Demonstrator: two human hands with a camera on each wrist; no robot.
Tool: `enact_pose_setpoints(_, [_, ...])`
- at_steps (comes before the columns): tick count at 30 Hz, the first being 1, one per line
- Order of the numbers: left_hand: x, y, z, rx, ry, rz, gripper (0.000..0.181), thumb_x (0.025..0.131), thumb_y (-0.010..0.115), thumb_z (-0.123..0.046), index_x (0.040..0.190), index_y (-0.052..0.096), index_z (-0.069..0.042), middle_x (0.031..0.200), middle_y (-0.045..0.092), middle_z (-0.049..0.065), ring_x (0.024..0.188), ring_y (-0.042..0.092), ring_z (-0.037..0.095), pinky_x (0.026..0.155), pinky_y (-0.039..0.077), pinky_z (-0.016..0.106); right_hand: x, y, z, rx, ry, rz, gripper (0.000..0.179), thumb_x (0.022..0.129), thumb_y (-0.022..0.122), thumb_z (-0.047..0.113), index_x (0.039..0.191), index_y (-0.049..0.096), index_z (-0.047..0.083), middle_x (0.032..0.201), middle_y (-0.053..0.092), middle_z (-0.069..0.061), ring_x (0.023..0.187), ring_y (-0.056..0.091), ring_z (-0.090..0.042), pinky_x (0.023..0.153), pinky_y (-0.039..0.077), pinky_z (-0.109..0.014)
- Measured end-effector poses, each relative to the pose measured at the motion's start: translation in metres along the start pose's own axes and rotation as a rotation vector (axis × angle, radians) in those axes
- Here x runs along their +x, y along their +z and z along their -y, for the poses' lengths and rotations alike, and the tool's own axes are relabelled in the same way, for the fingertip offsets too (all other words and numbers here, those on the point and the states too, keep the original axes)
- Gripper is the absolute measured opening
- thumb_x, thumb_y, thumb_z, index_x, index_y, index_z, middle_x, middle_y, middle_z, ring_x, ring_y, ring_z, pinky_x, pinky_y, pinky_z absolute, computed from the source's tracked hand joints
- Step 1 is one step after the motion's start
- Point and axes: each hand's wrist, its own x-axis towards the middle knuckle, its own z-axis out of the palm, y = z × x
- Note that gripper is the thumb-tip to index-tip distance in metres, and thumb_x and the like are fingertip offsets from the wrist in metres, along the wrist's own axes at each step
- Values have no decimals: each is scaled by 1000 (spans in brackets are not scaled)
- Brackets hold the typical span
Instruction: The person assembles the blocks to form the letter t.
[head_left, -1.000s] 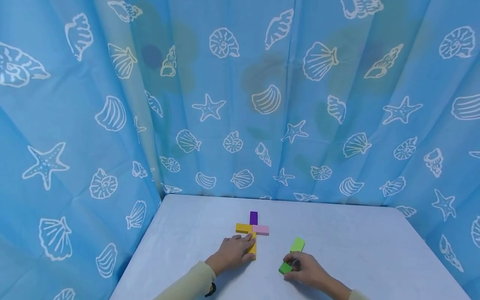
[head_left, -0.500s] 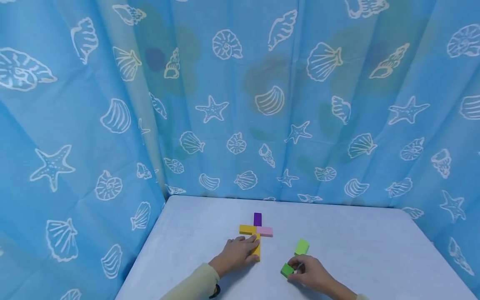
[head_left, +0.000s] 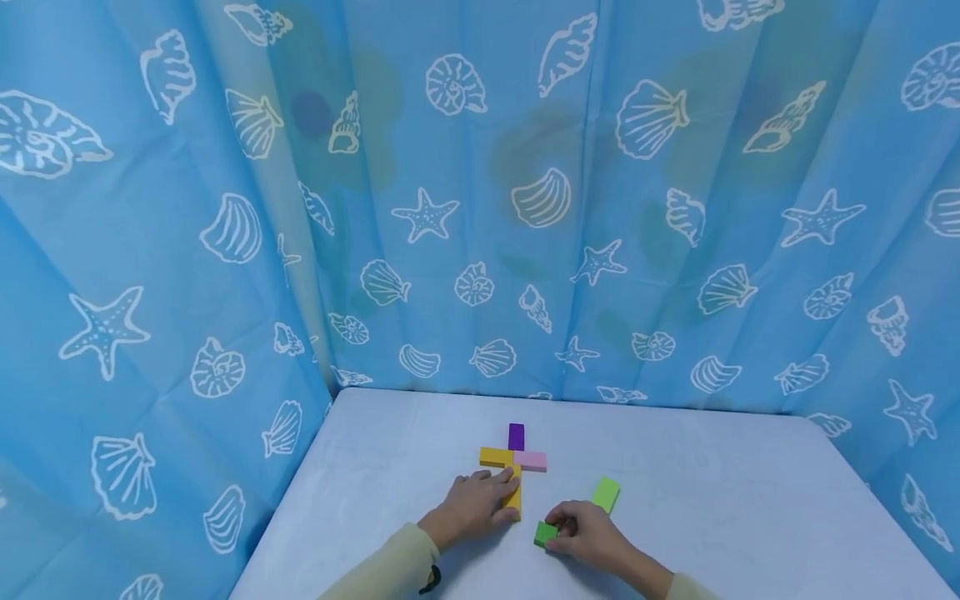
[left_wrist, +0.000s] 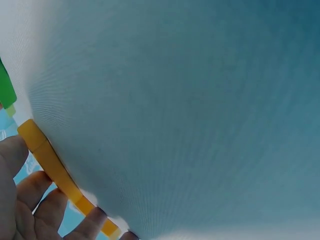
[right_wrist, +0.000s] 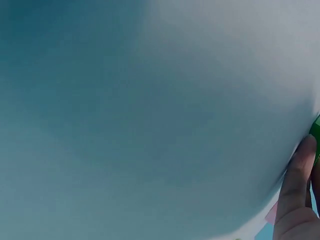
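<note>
My left hand (head_left: 472, 507) rests on the upright-running yellow block (head_left: 514, 502), its fingertips on the far part and its thumb by the near end. In the left wrist view, the fingers touch along the yellow block (left_wrist: 56, 169). My right hand (head_left: 588, 533) pinches a green block (head_left: 545, 534) between thumb and fingers, right of the yellow one with a gap between. Only an edge of the green block (right_wrist: 316, 130) shows in the right wrist view. Behind the right hand lies a light green block (head_left: 606, 495), partly covered by it.
Beyond the left fingertips, a second yellow block (head_left: 495, 457) and a pink block (head_left: 531, 461) lie end to end, with a purple block (head_left: 517, 437) behind, forming a cross. The table (head_left: 697, 492) has a white cover. A blue shell-print curtain (head_left: 465, 208) hangs behind.
My right hand has slid the green block left, away from the light green block and closer to the yellow one. The left hand has stayed on the yellow block.
</note>
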Motion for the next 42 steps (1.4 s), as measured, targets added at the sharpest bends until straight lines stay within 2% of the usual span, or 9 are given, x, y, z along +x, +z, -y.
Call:
enact_pose_setpoints(12, [1,0,-1,15,-6,-17,50,100,52,-47,148,46,-33,156,40,-14,138,46,28,105,41,63,13,10,8,54,-2,22,27,79,83,16,101,71,8,83,65,3,73,56,-12,62,48,-21])
enact_pose_setpoints(17, [1,3,-2,2,-4,-3,50,99,53,-47,147,47,-34,155,41,-15,138,47,28,104,42,63,13,15,7,75,37,34,23,82,81,17,101,72,8,81,64,3,72,56,-12,61,48,-22])
enact_pose_setpoints(21, [1,4,-3,6,-5,9,50,100,53,-46,147,47,-33,155,41,-14,137,47,28,104,43,62,12,19,6,85,20,44,20,83,78,15,101,72,8,82,64,3,73,56,-12,61,47,-22])
enact_pose_setpoints(30, [-2,1,-4,12,-7,-6,49,100,53,-44,147,47,-32,156,41,-13,138,47,28,104,42,63,16,23,12,58,-17,34,19,83,80,16,97,71,9,83,64,4,75,56,-11,64,48,-22])
enact_pose_setpoints(42, [1,0,-1,20,6,-1,48,101,51,-44,147,46,-33,156,40,-14,138,46,28,104,41,64,18,24,17,64,22,25,17,82,80,15,95,70,9,82,63,3,75,55,-12,64,47,-23])
